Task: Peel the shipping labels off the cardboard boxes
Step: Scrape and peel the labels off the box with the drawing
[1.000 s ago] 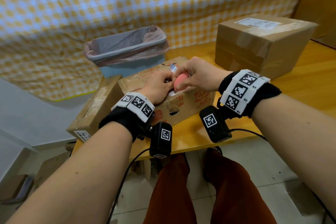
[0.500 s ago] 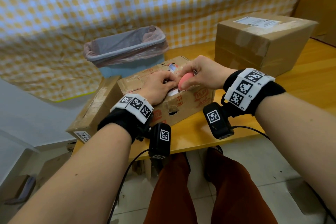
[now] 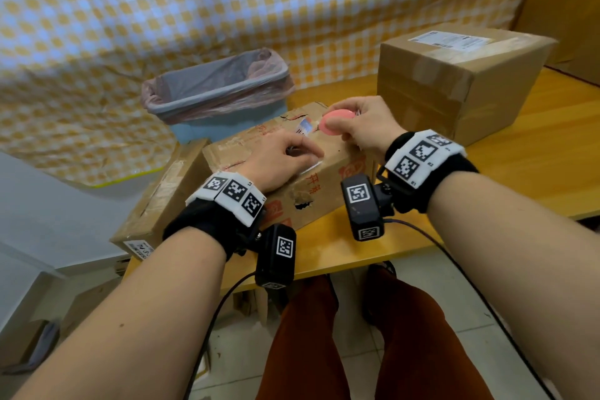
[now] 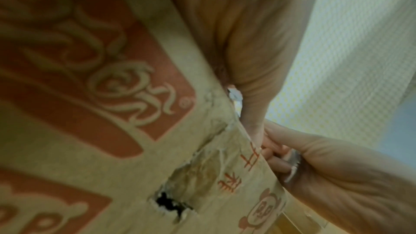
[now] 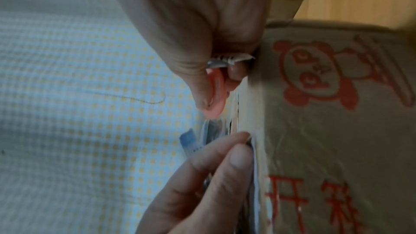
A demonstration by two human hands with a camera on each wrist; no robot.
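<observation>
A worn cardboard box (image 3: 328, 172) with red print stands at the table's front edge. On its top lies a torn white and blue shipping label (image 3: 305, 127), partly lifted (image 5: 190, 140). My left hand (image 3: 285, 156) rests on the box top, thumb and forefinger curled and pinching the label's near edge (image 5: 252, 149). My right hand (image 3: 360, 120) hovers over the box's far right corner and grips a pink oval scraper (image 3: 336, 122) (image 5: 216, 86). A crumpled label scrap (image 5: 229, 59) is tucked in its fingers.
A big taped box (image 3: 461, 81) with a white label (image 3: 451, 40) stands at the right on the wooden table (image 3: 535, 146). A flat box (image 3: 162, 191) with a side label (image 3: 138, 248) leans at the left. Behind stands a lined bin (image 3: 217, 94) against a checked cloth.
My right hand has drawn the scraper to the right and away from the left hand, uncovering the torn label. The left hand stays on the box top.
</observation>
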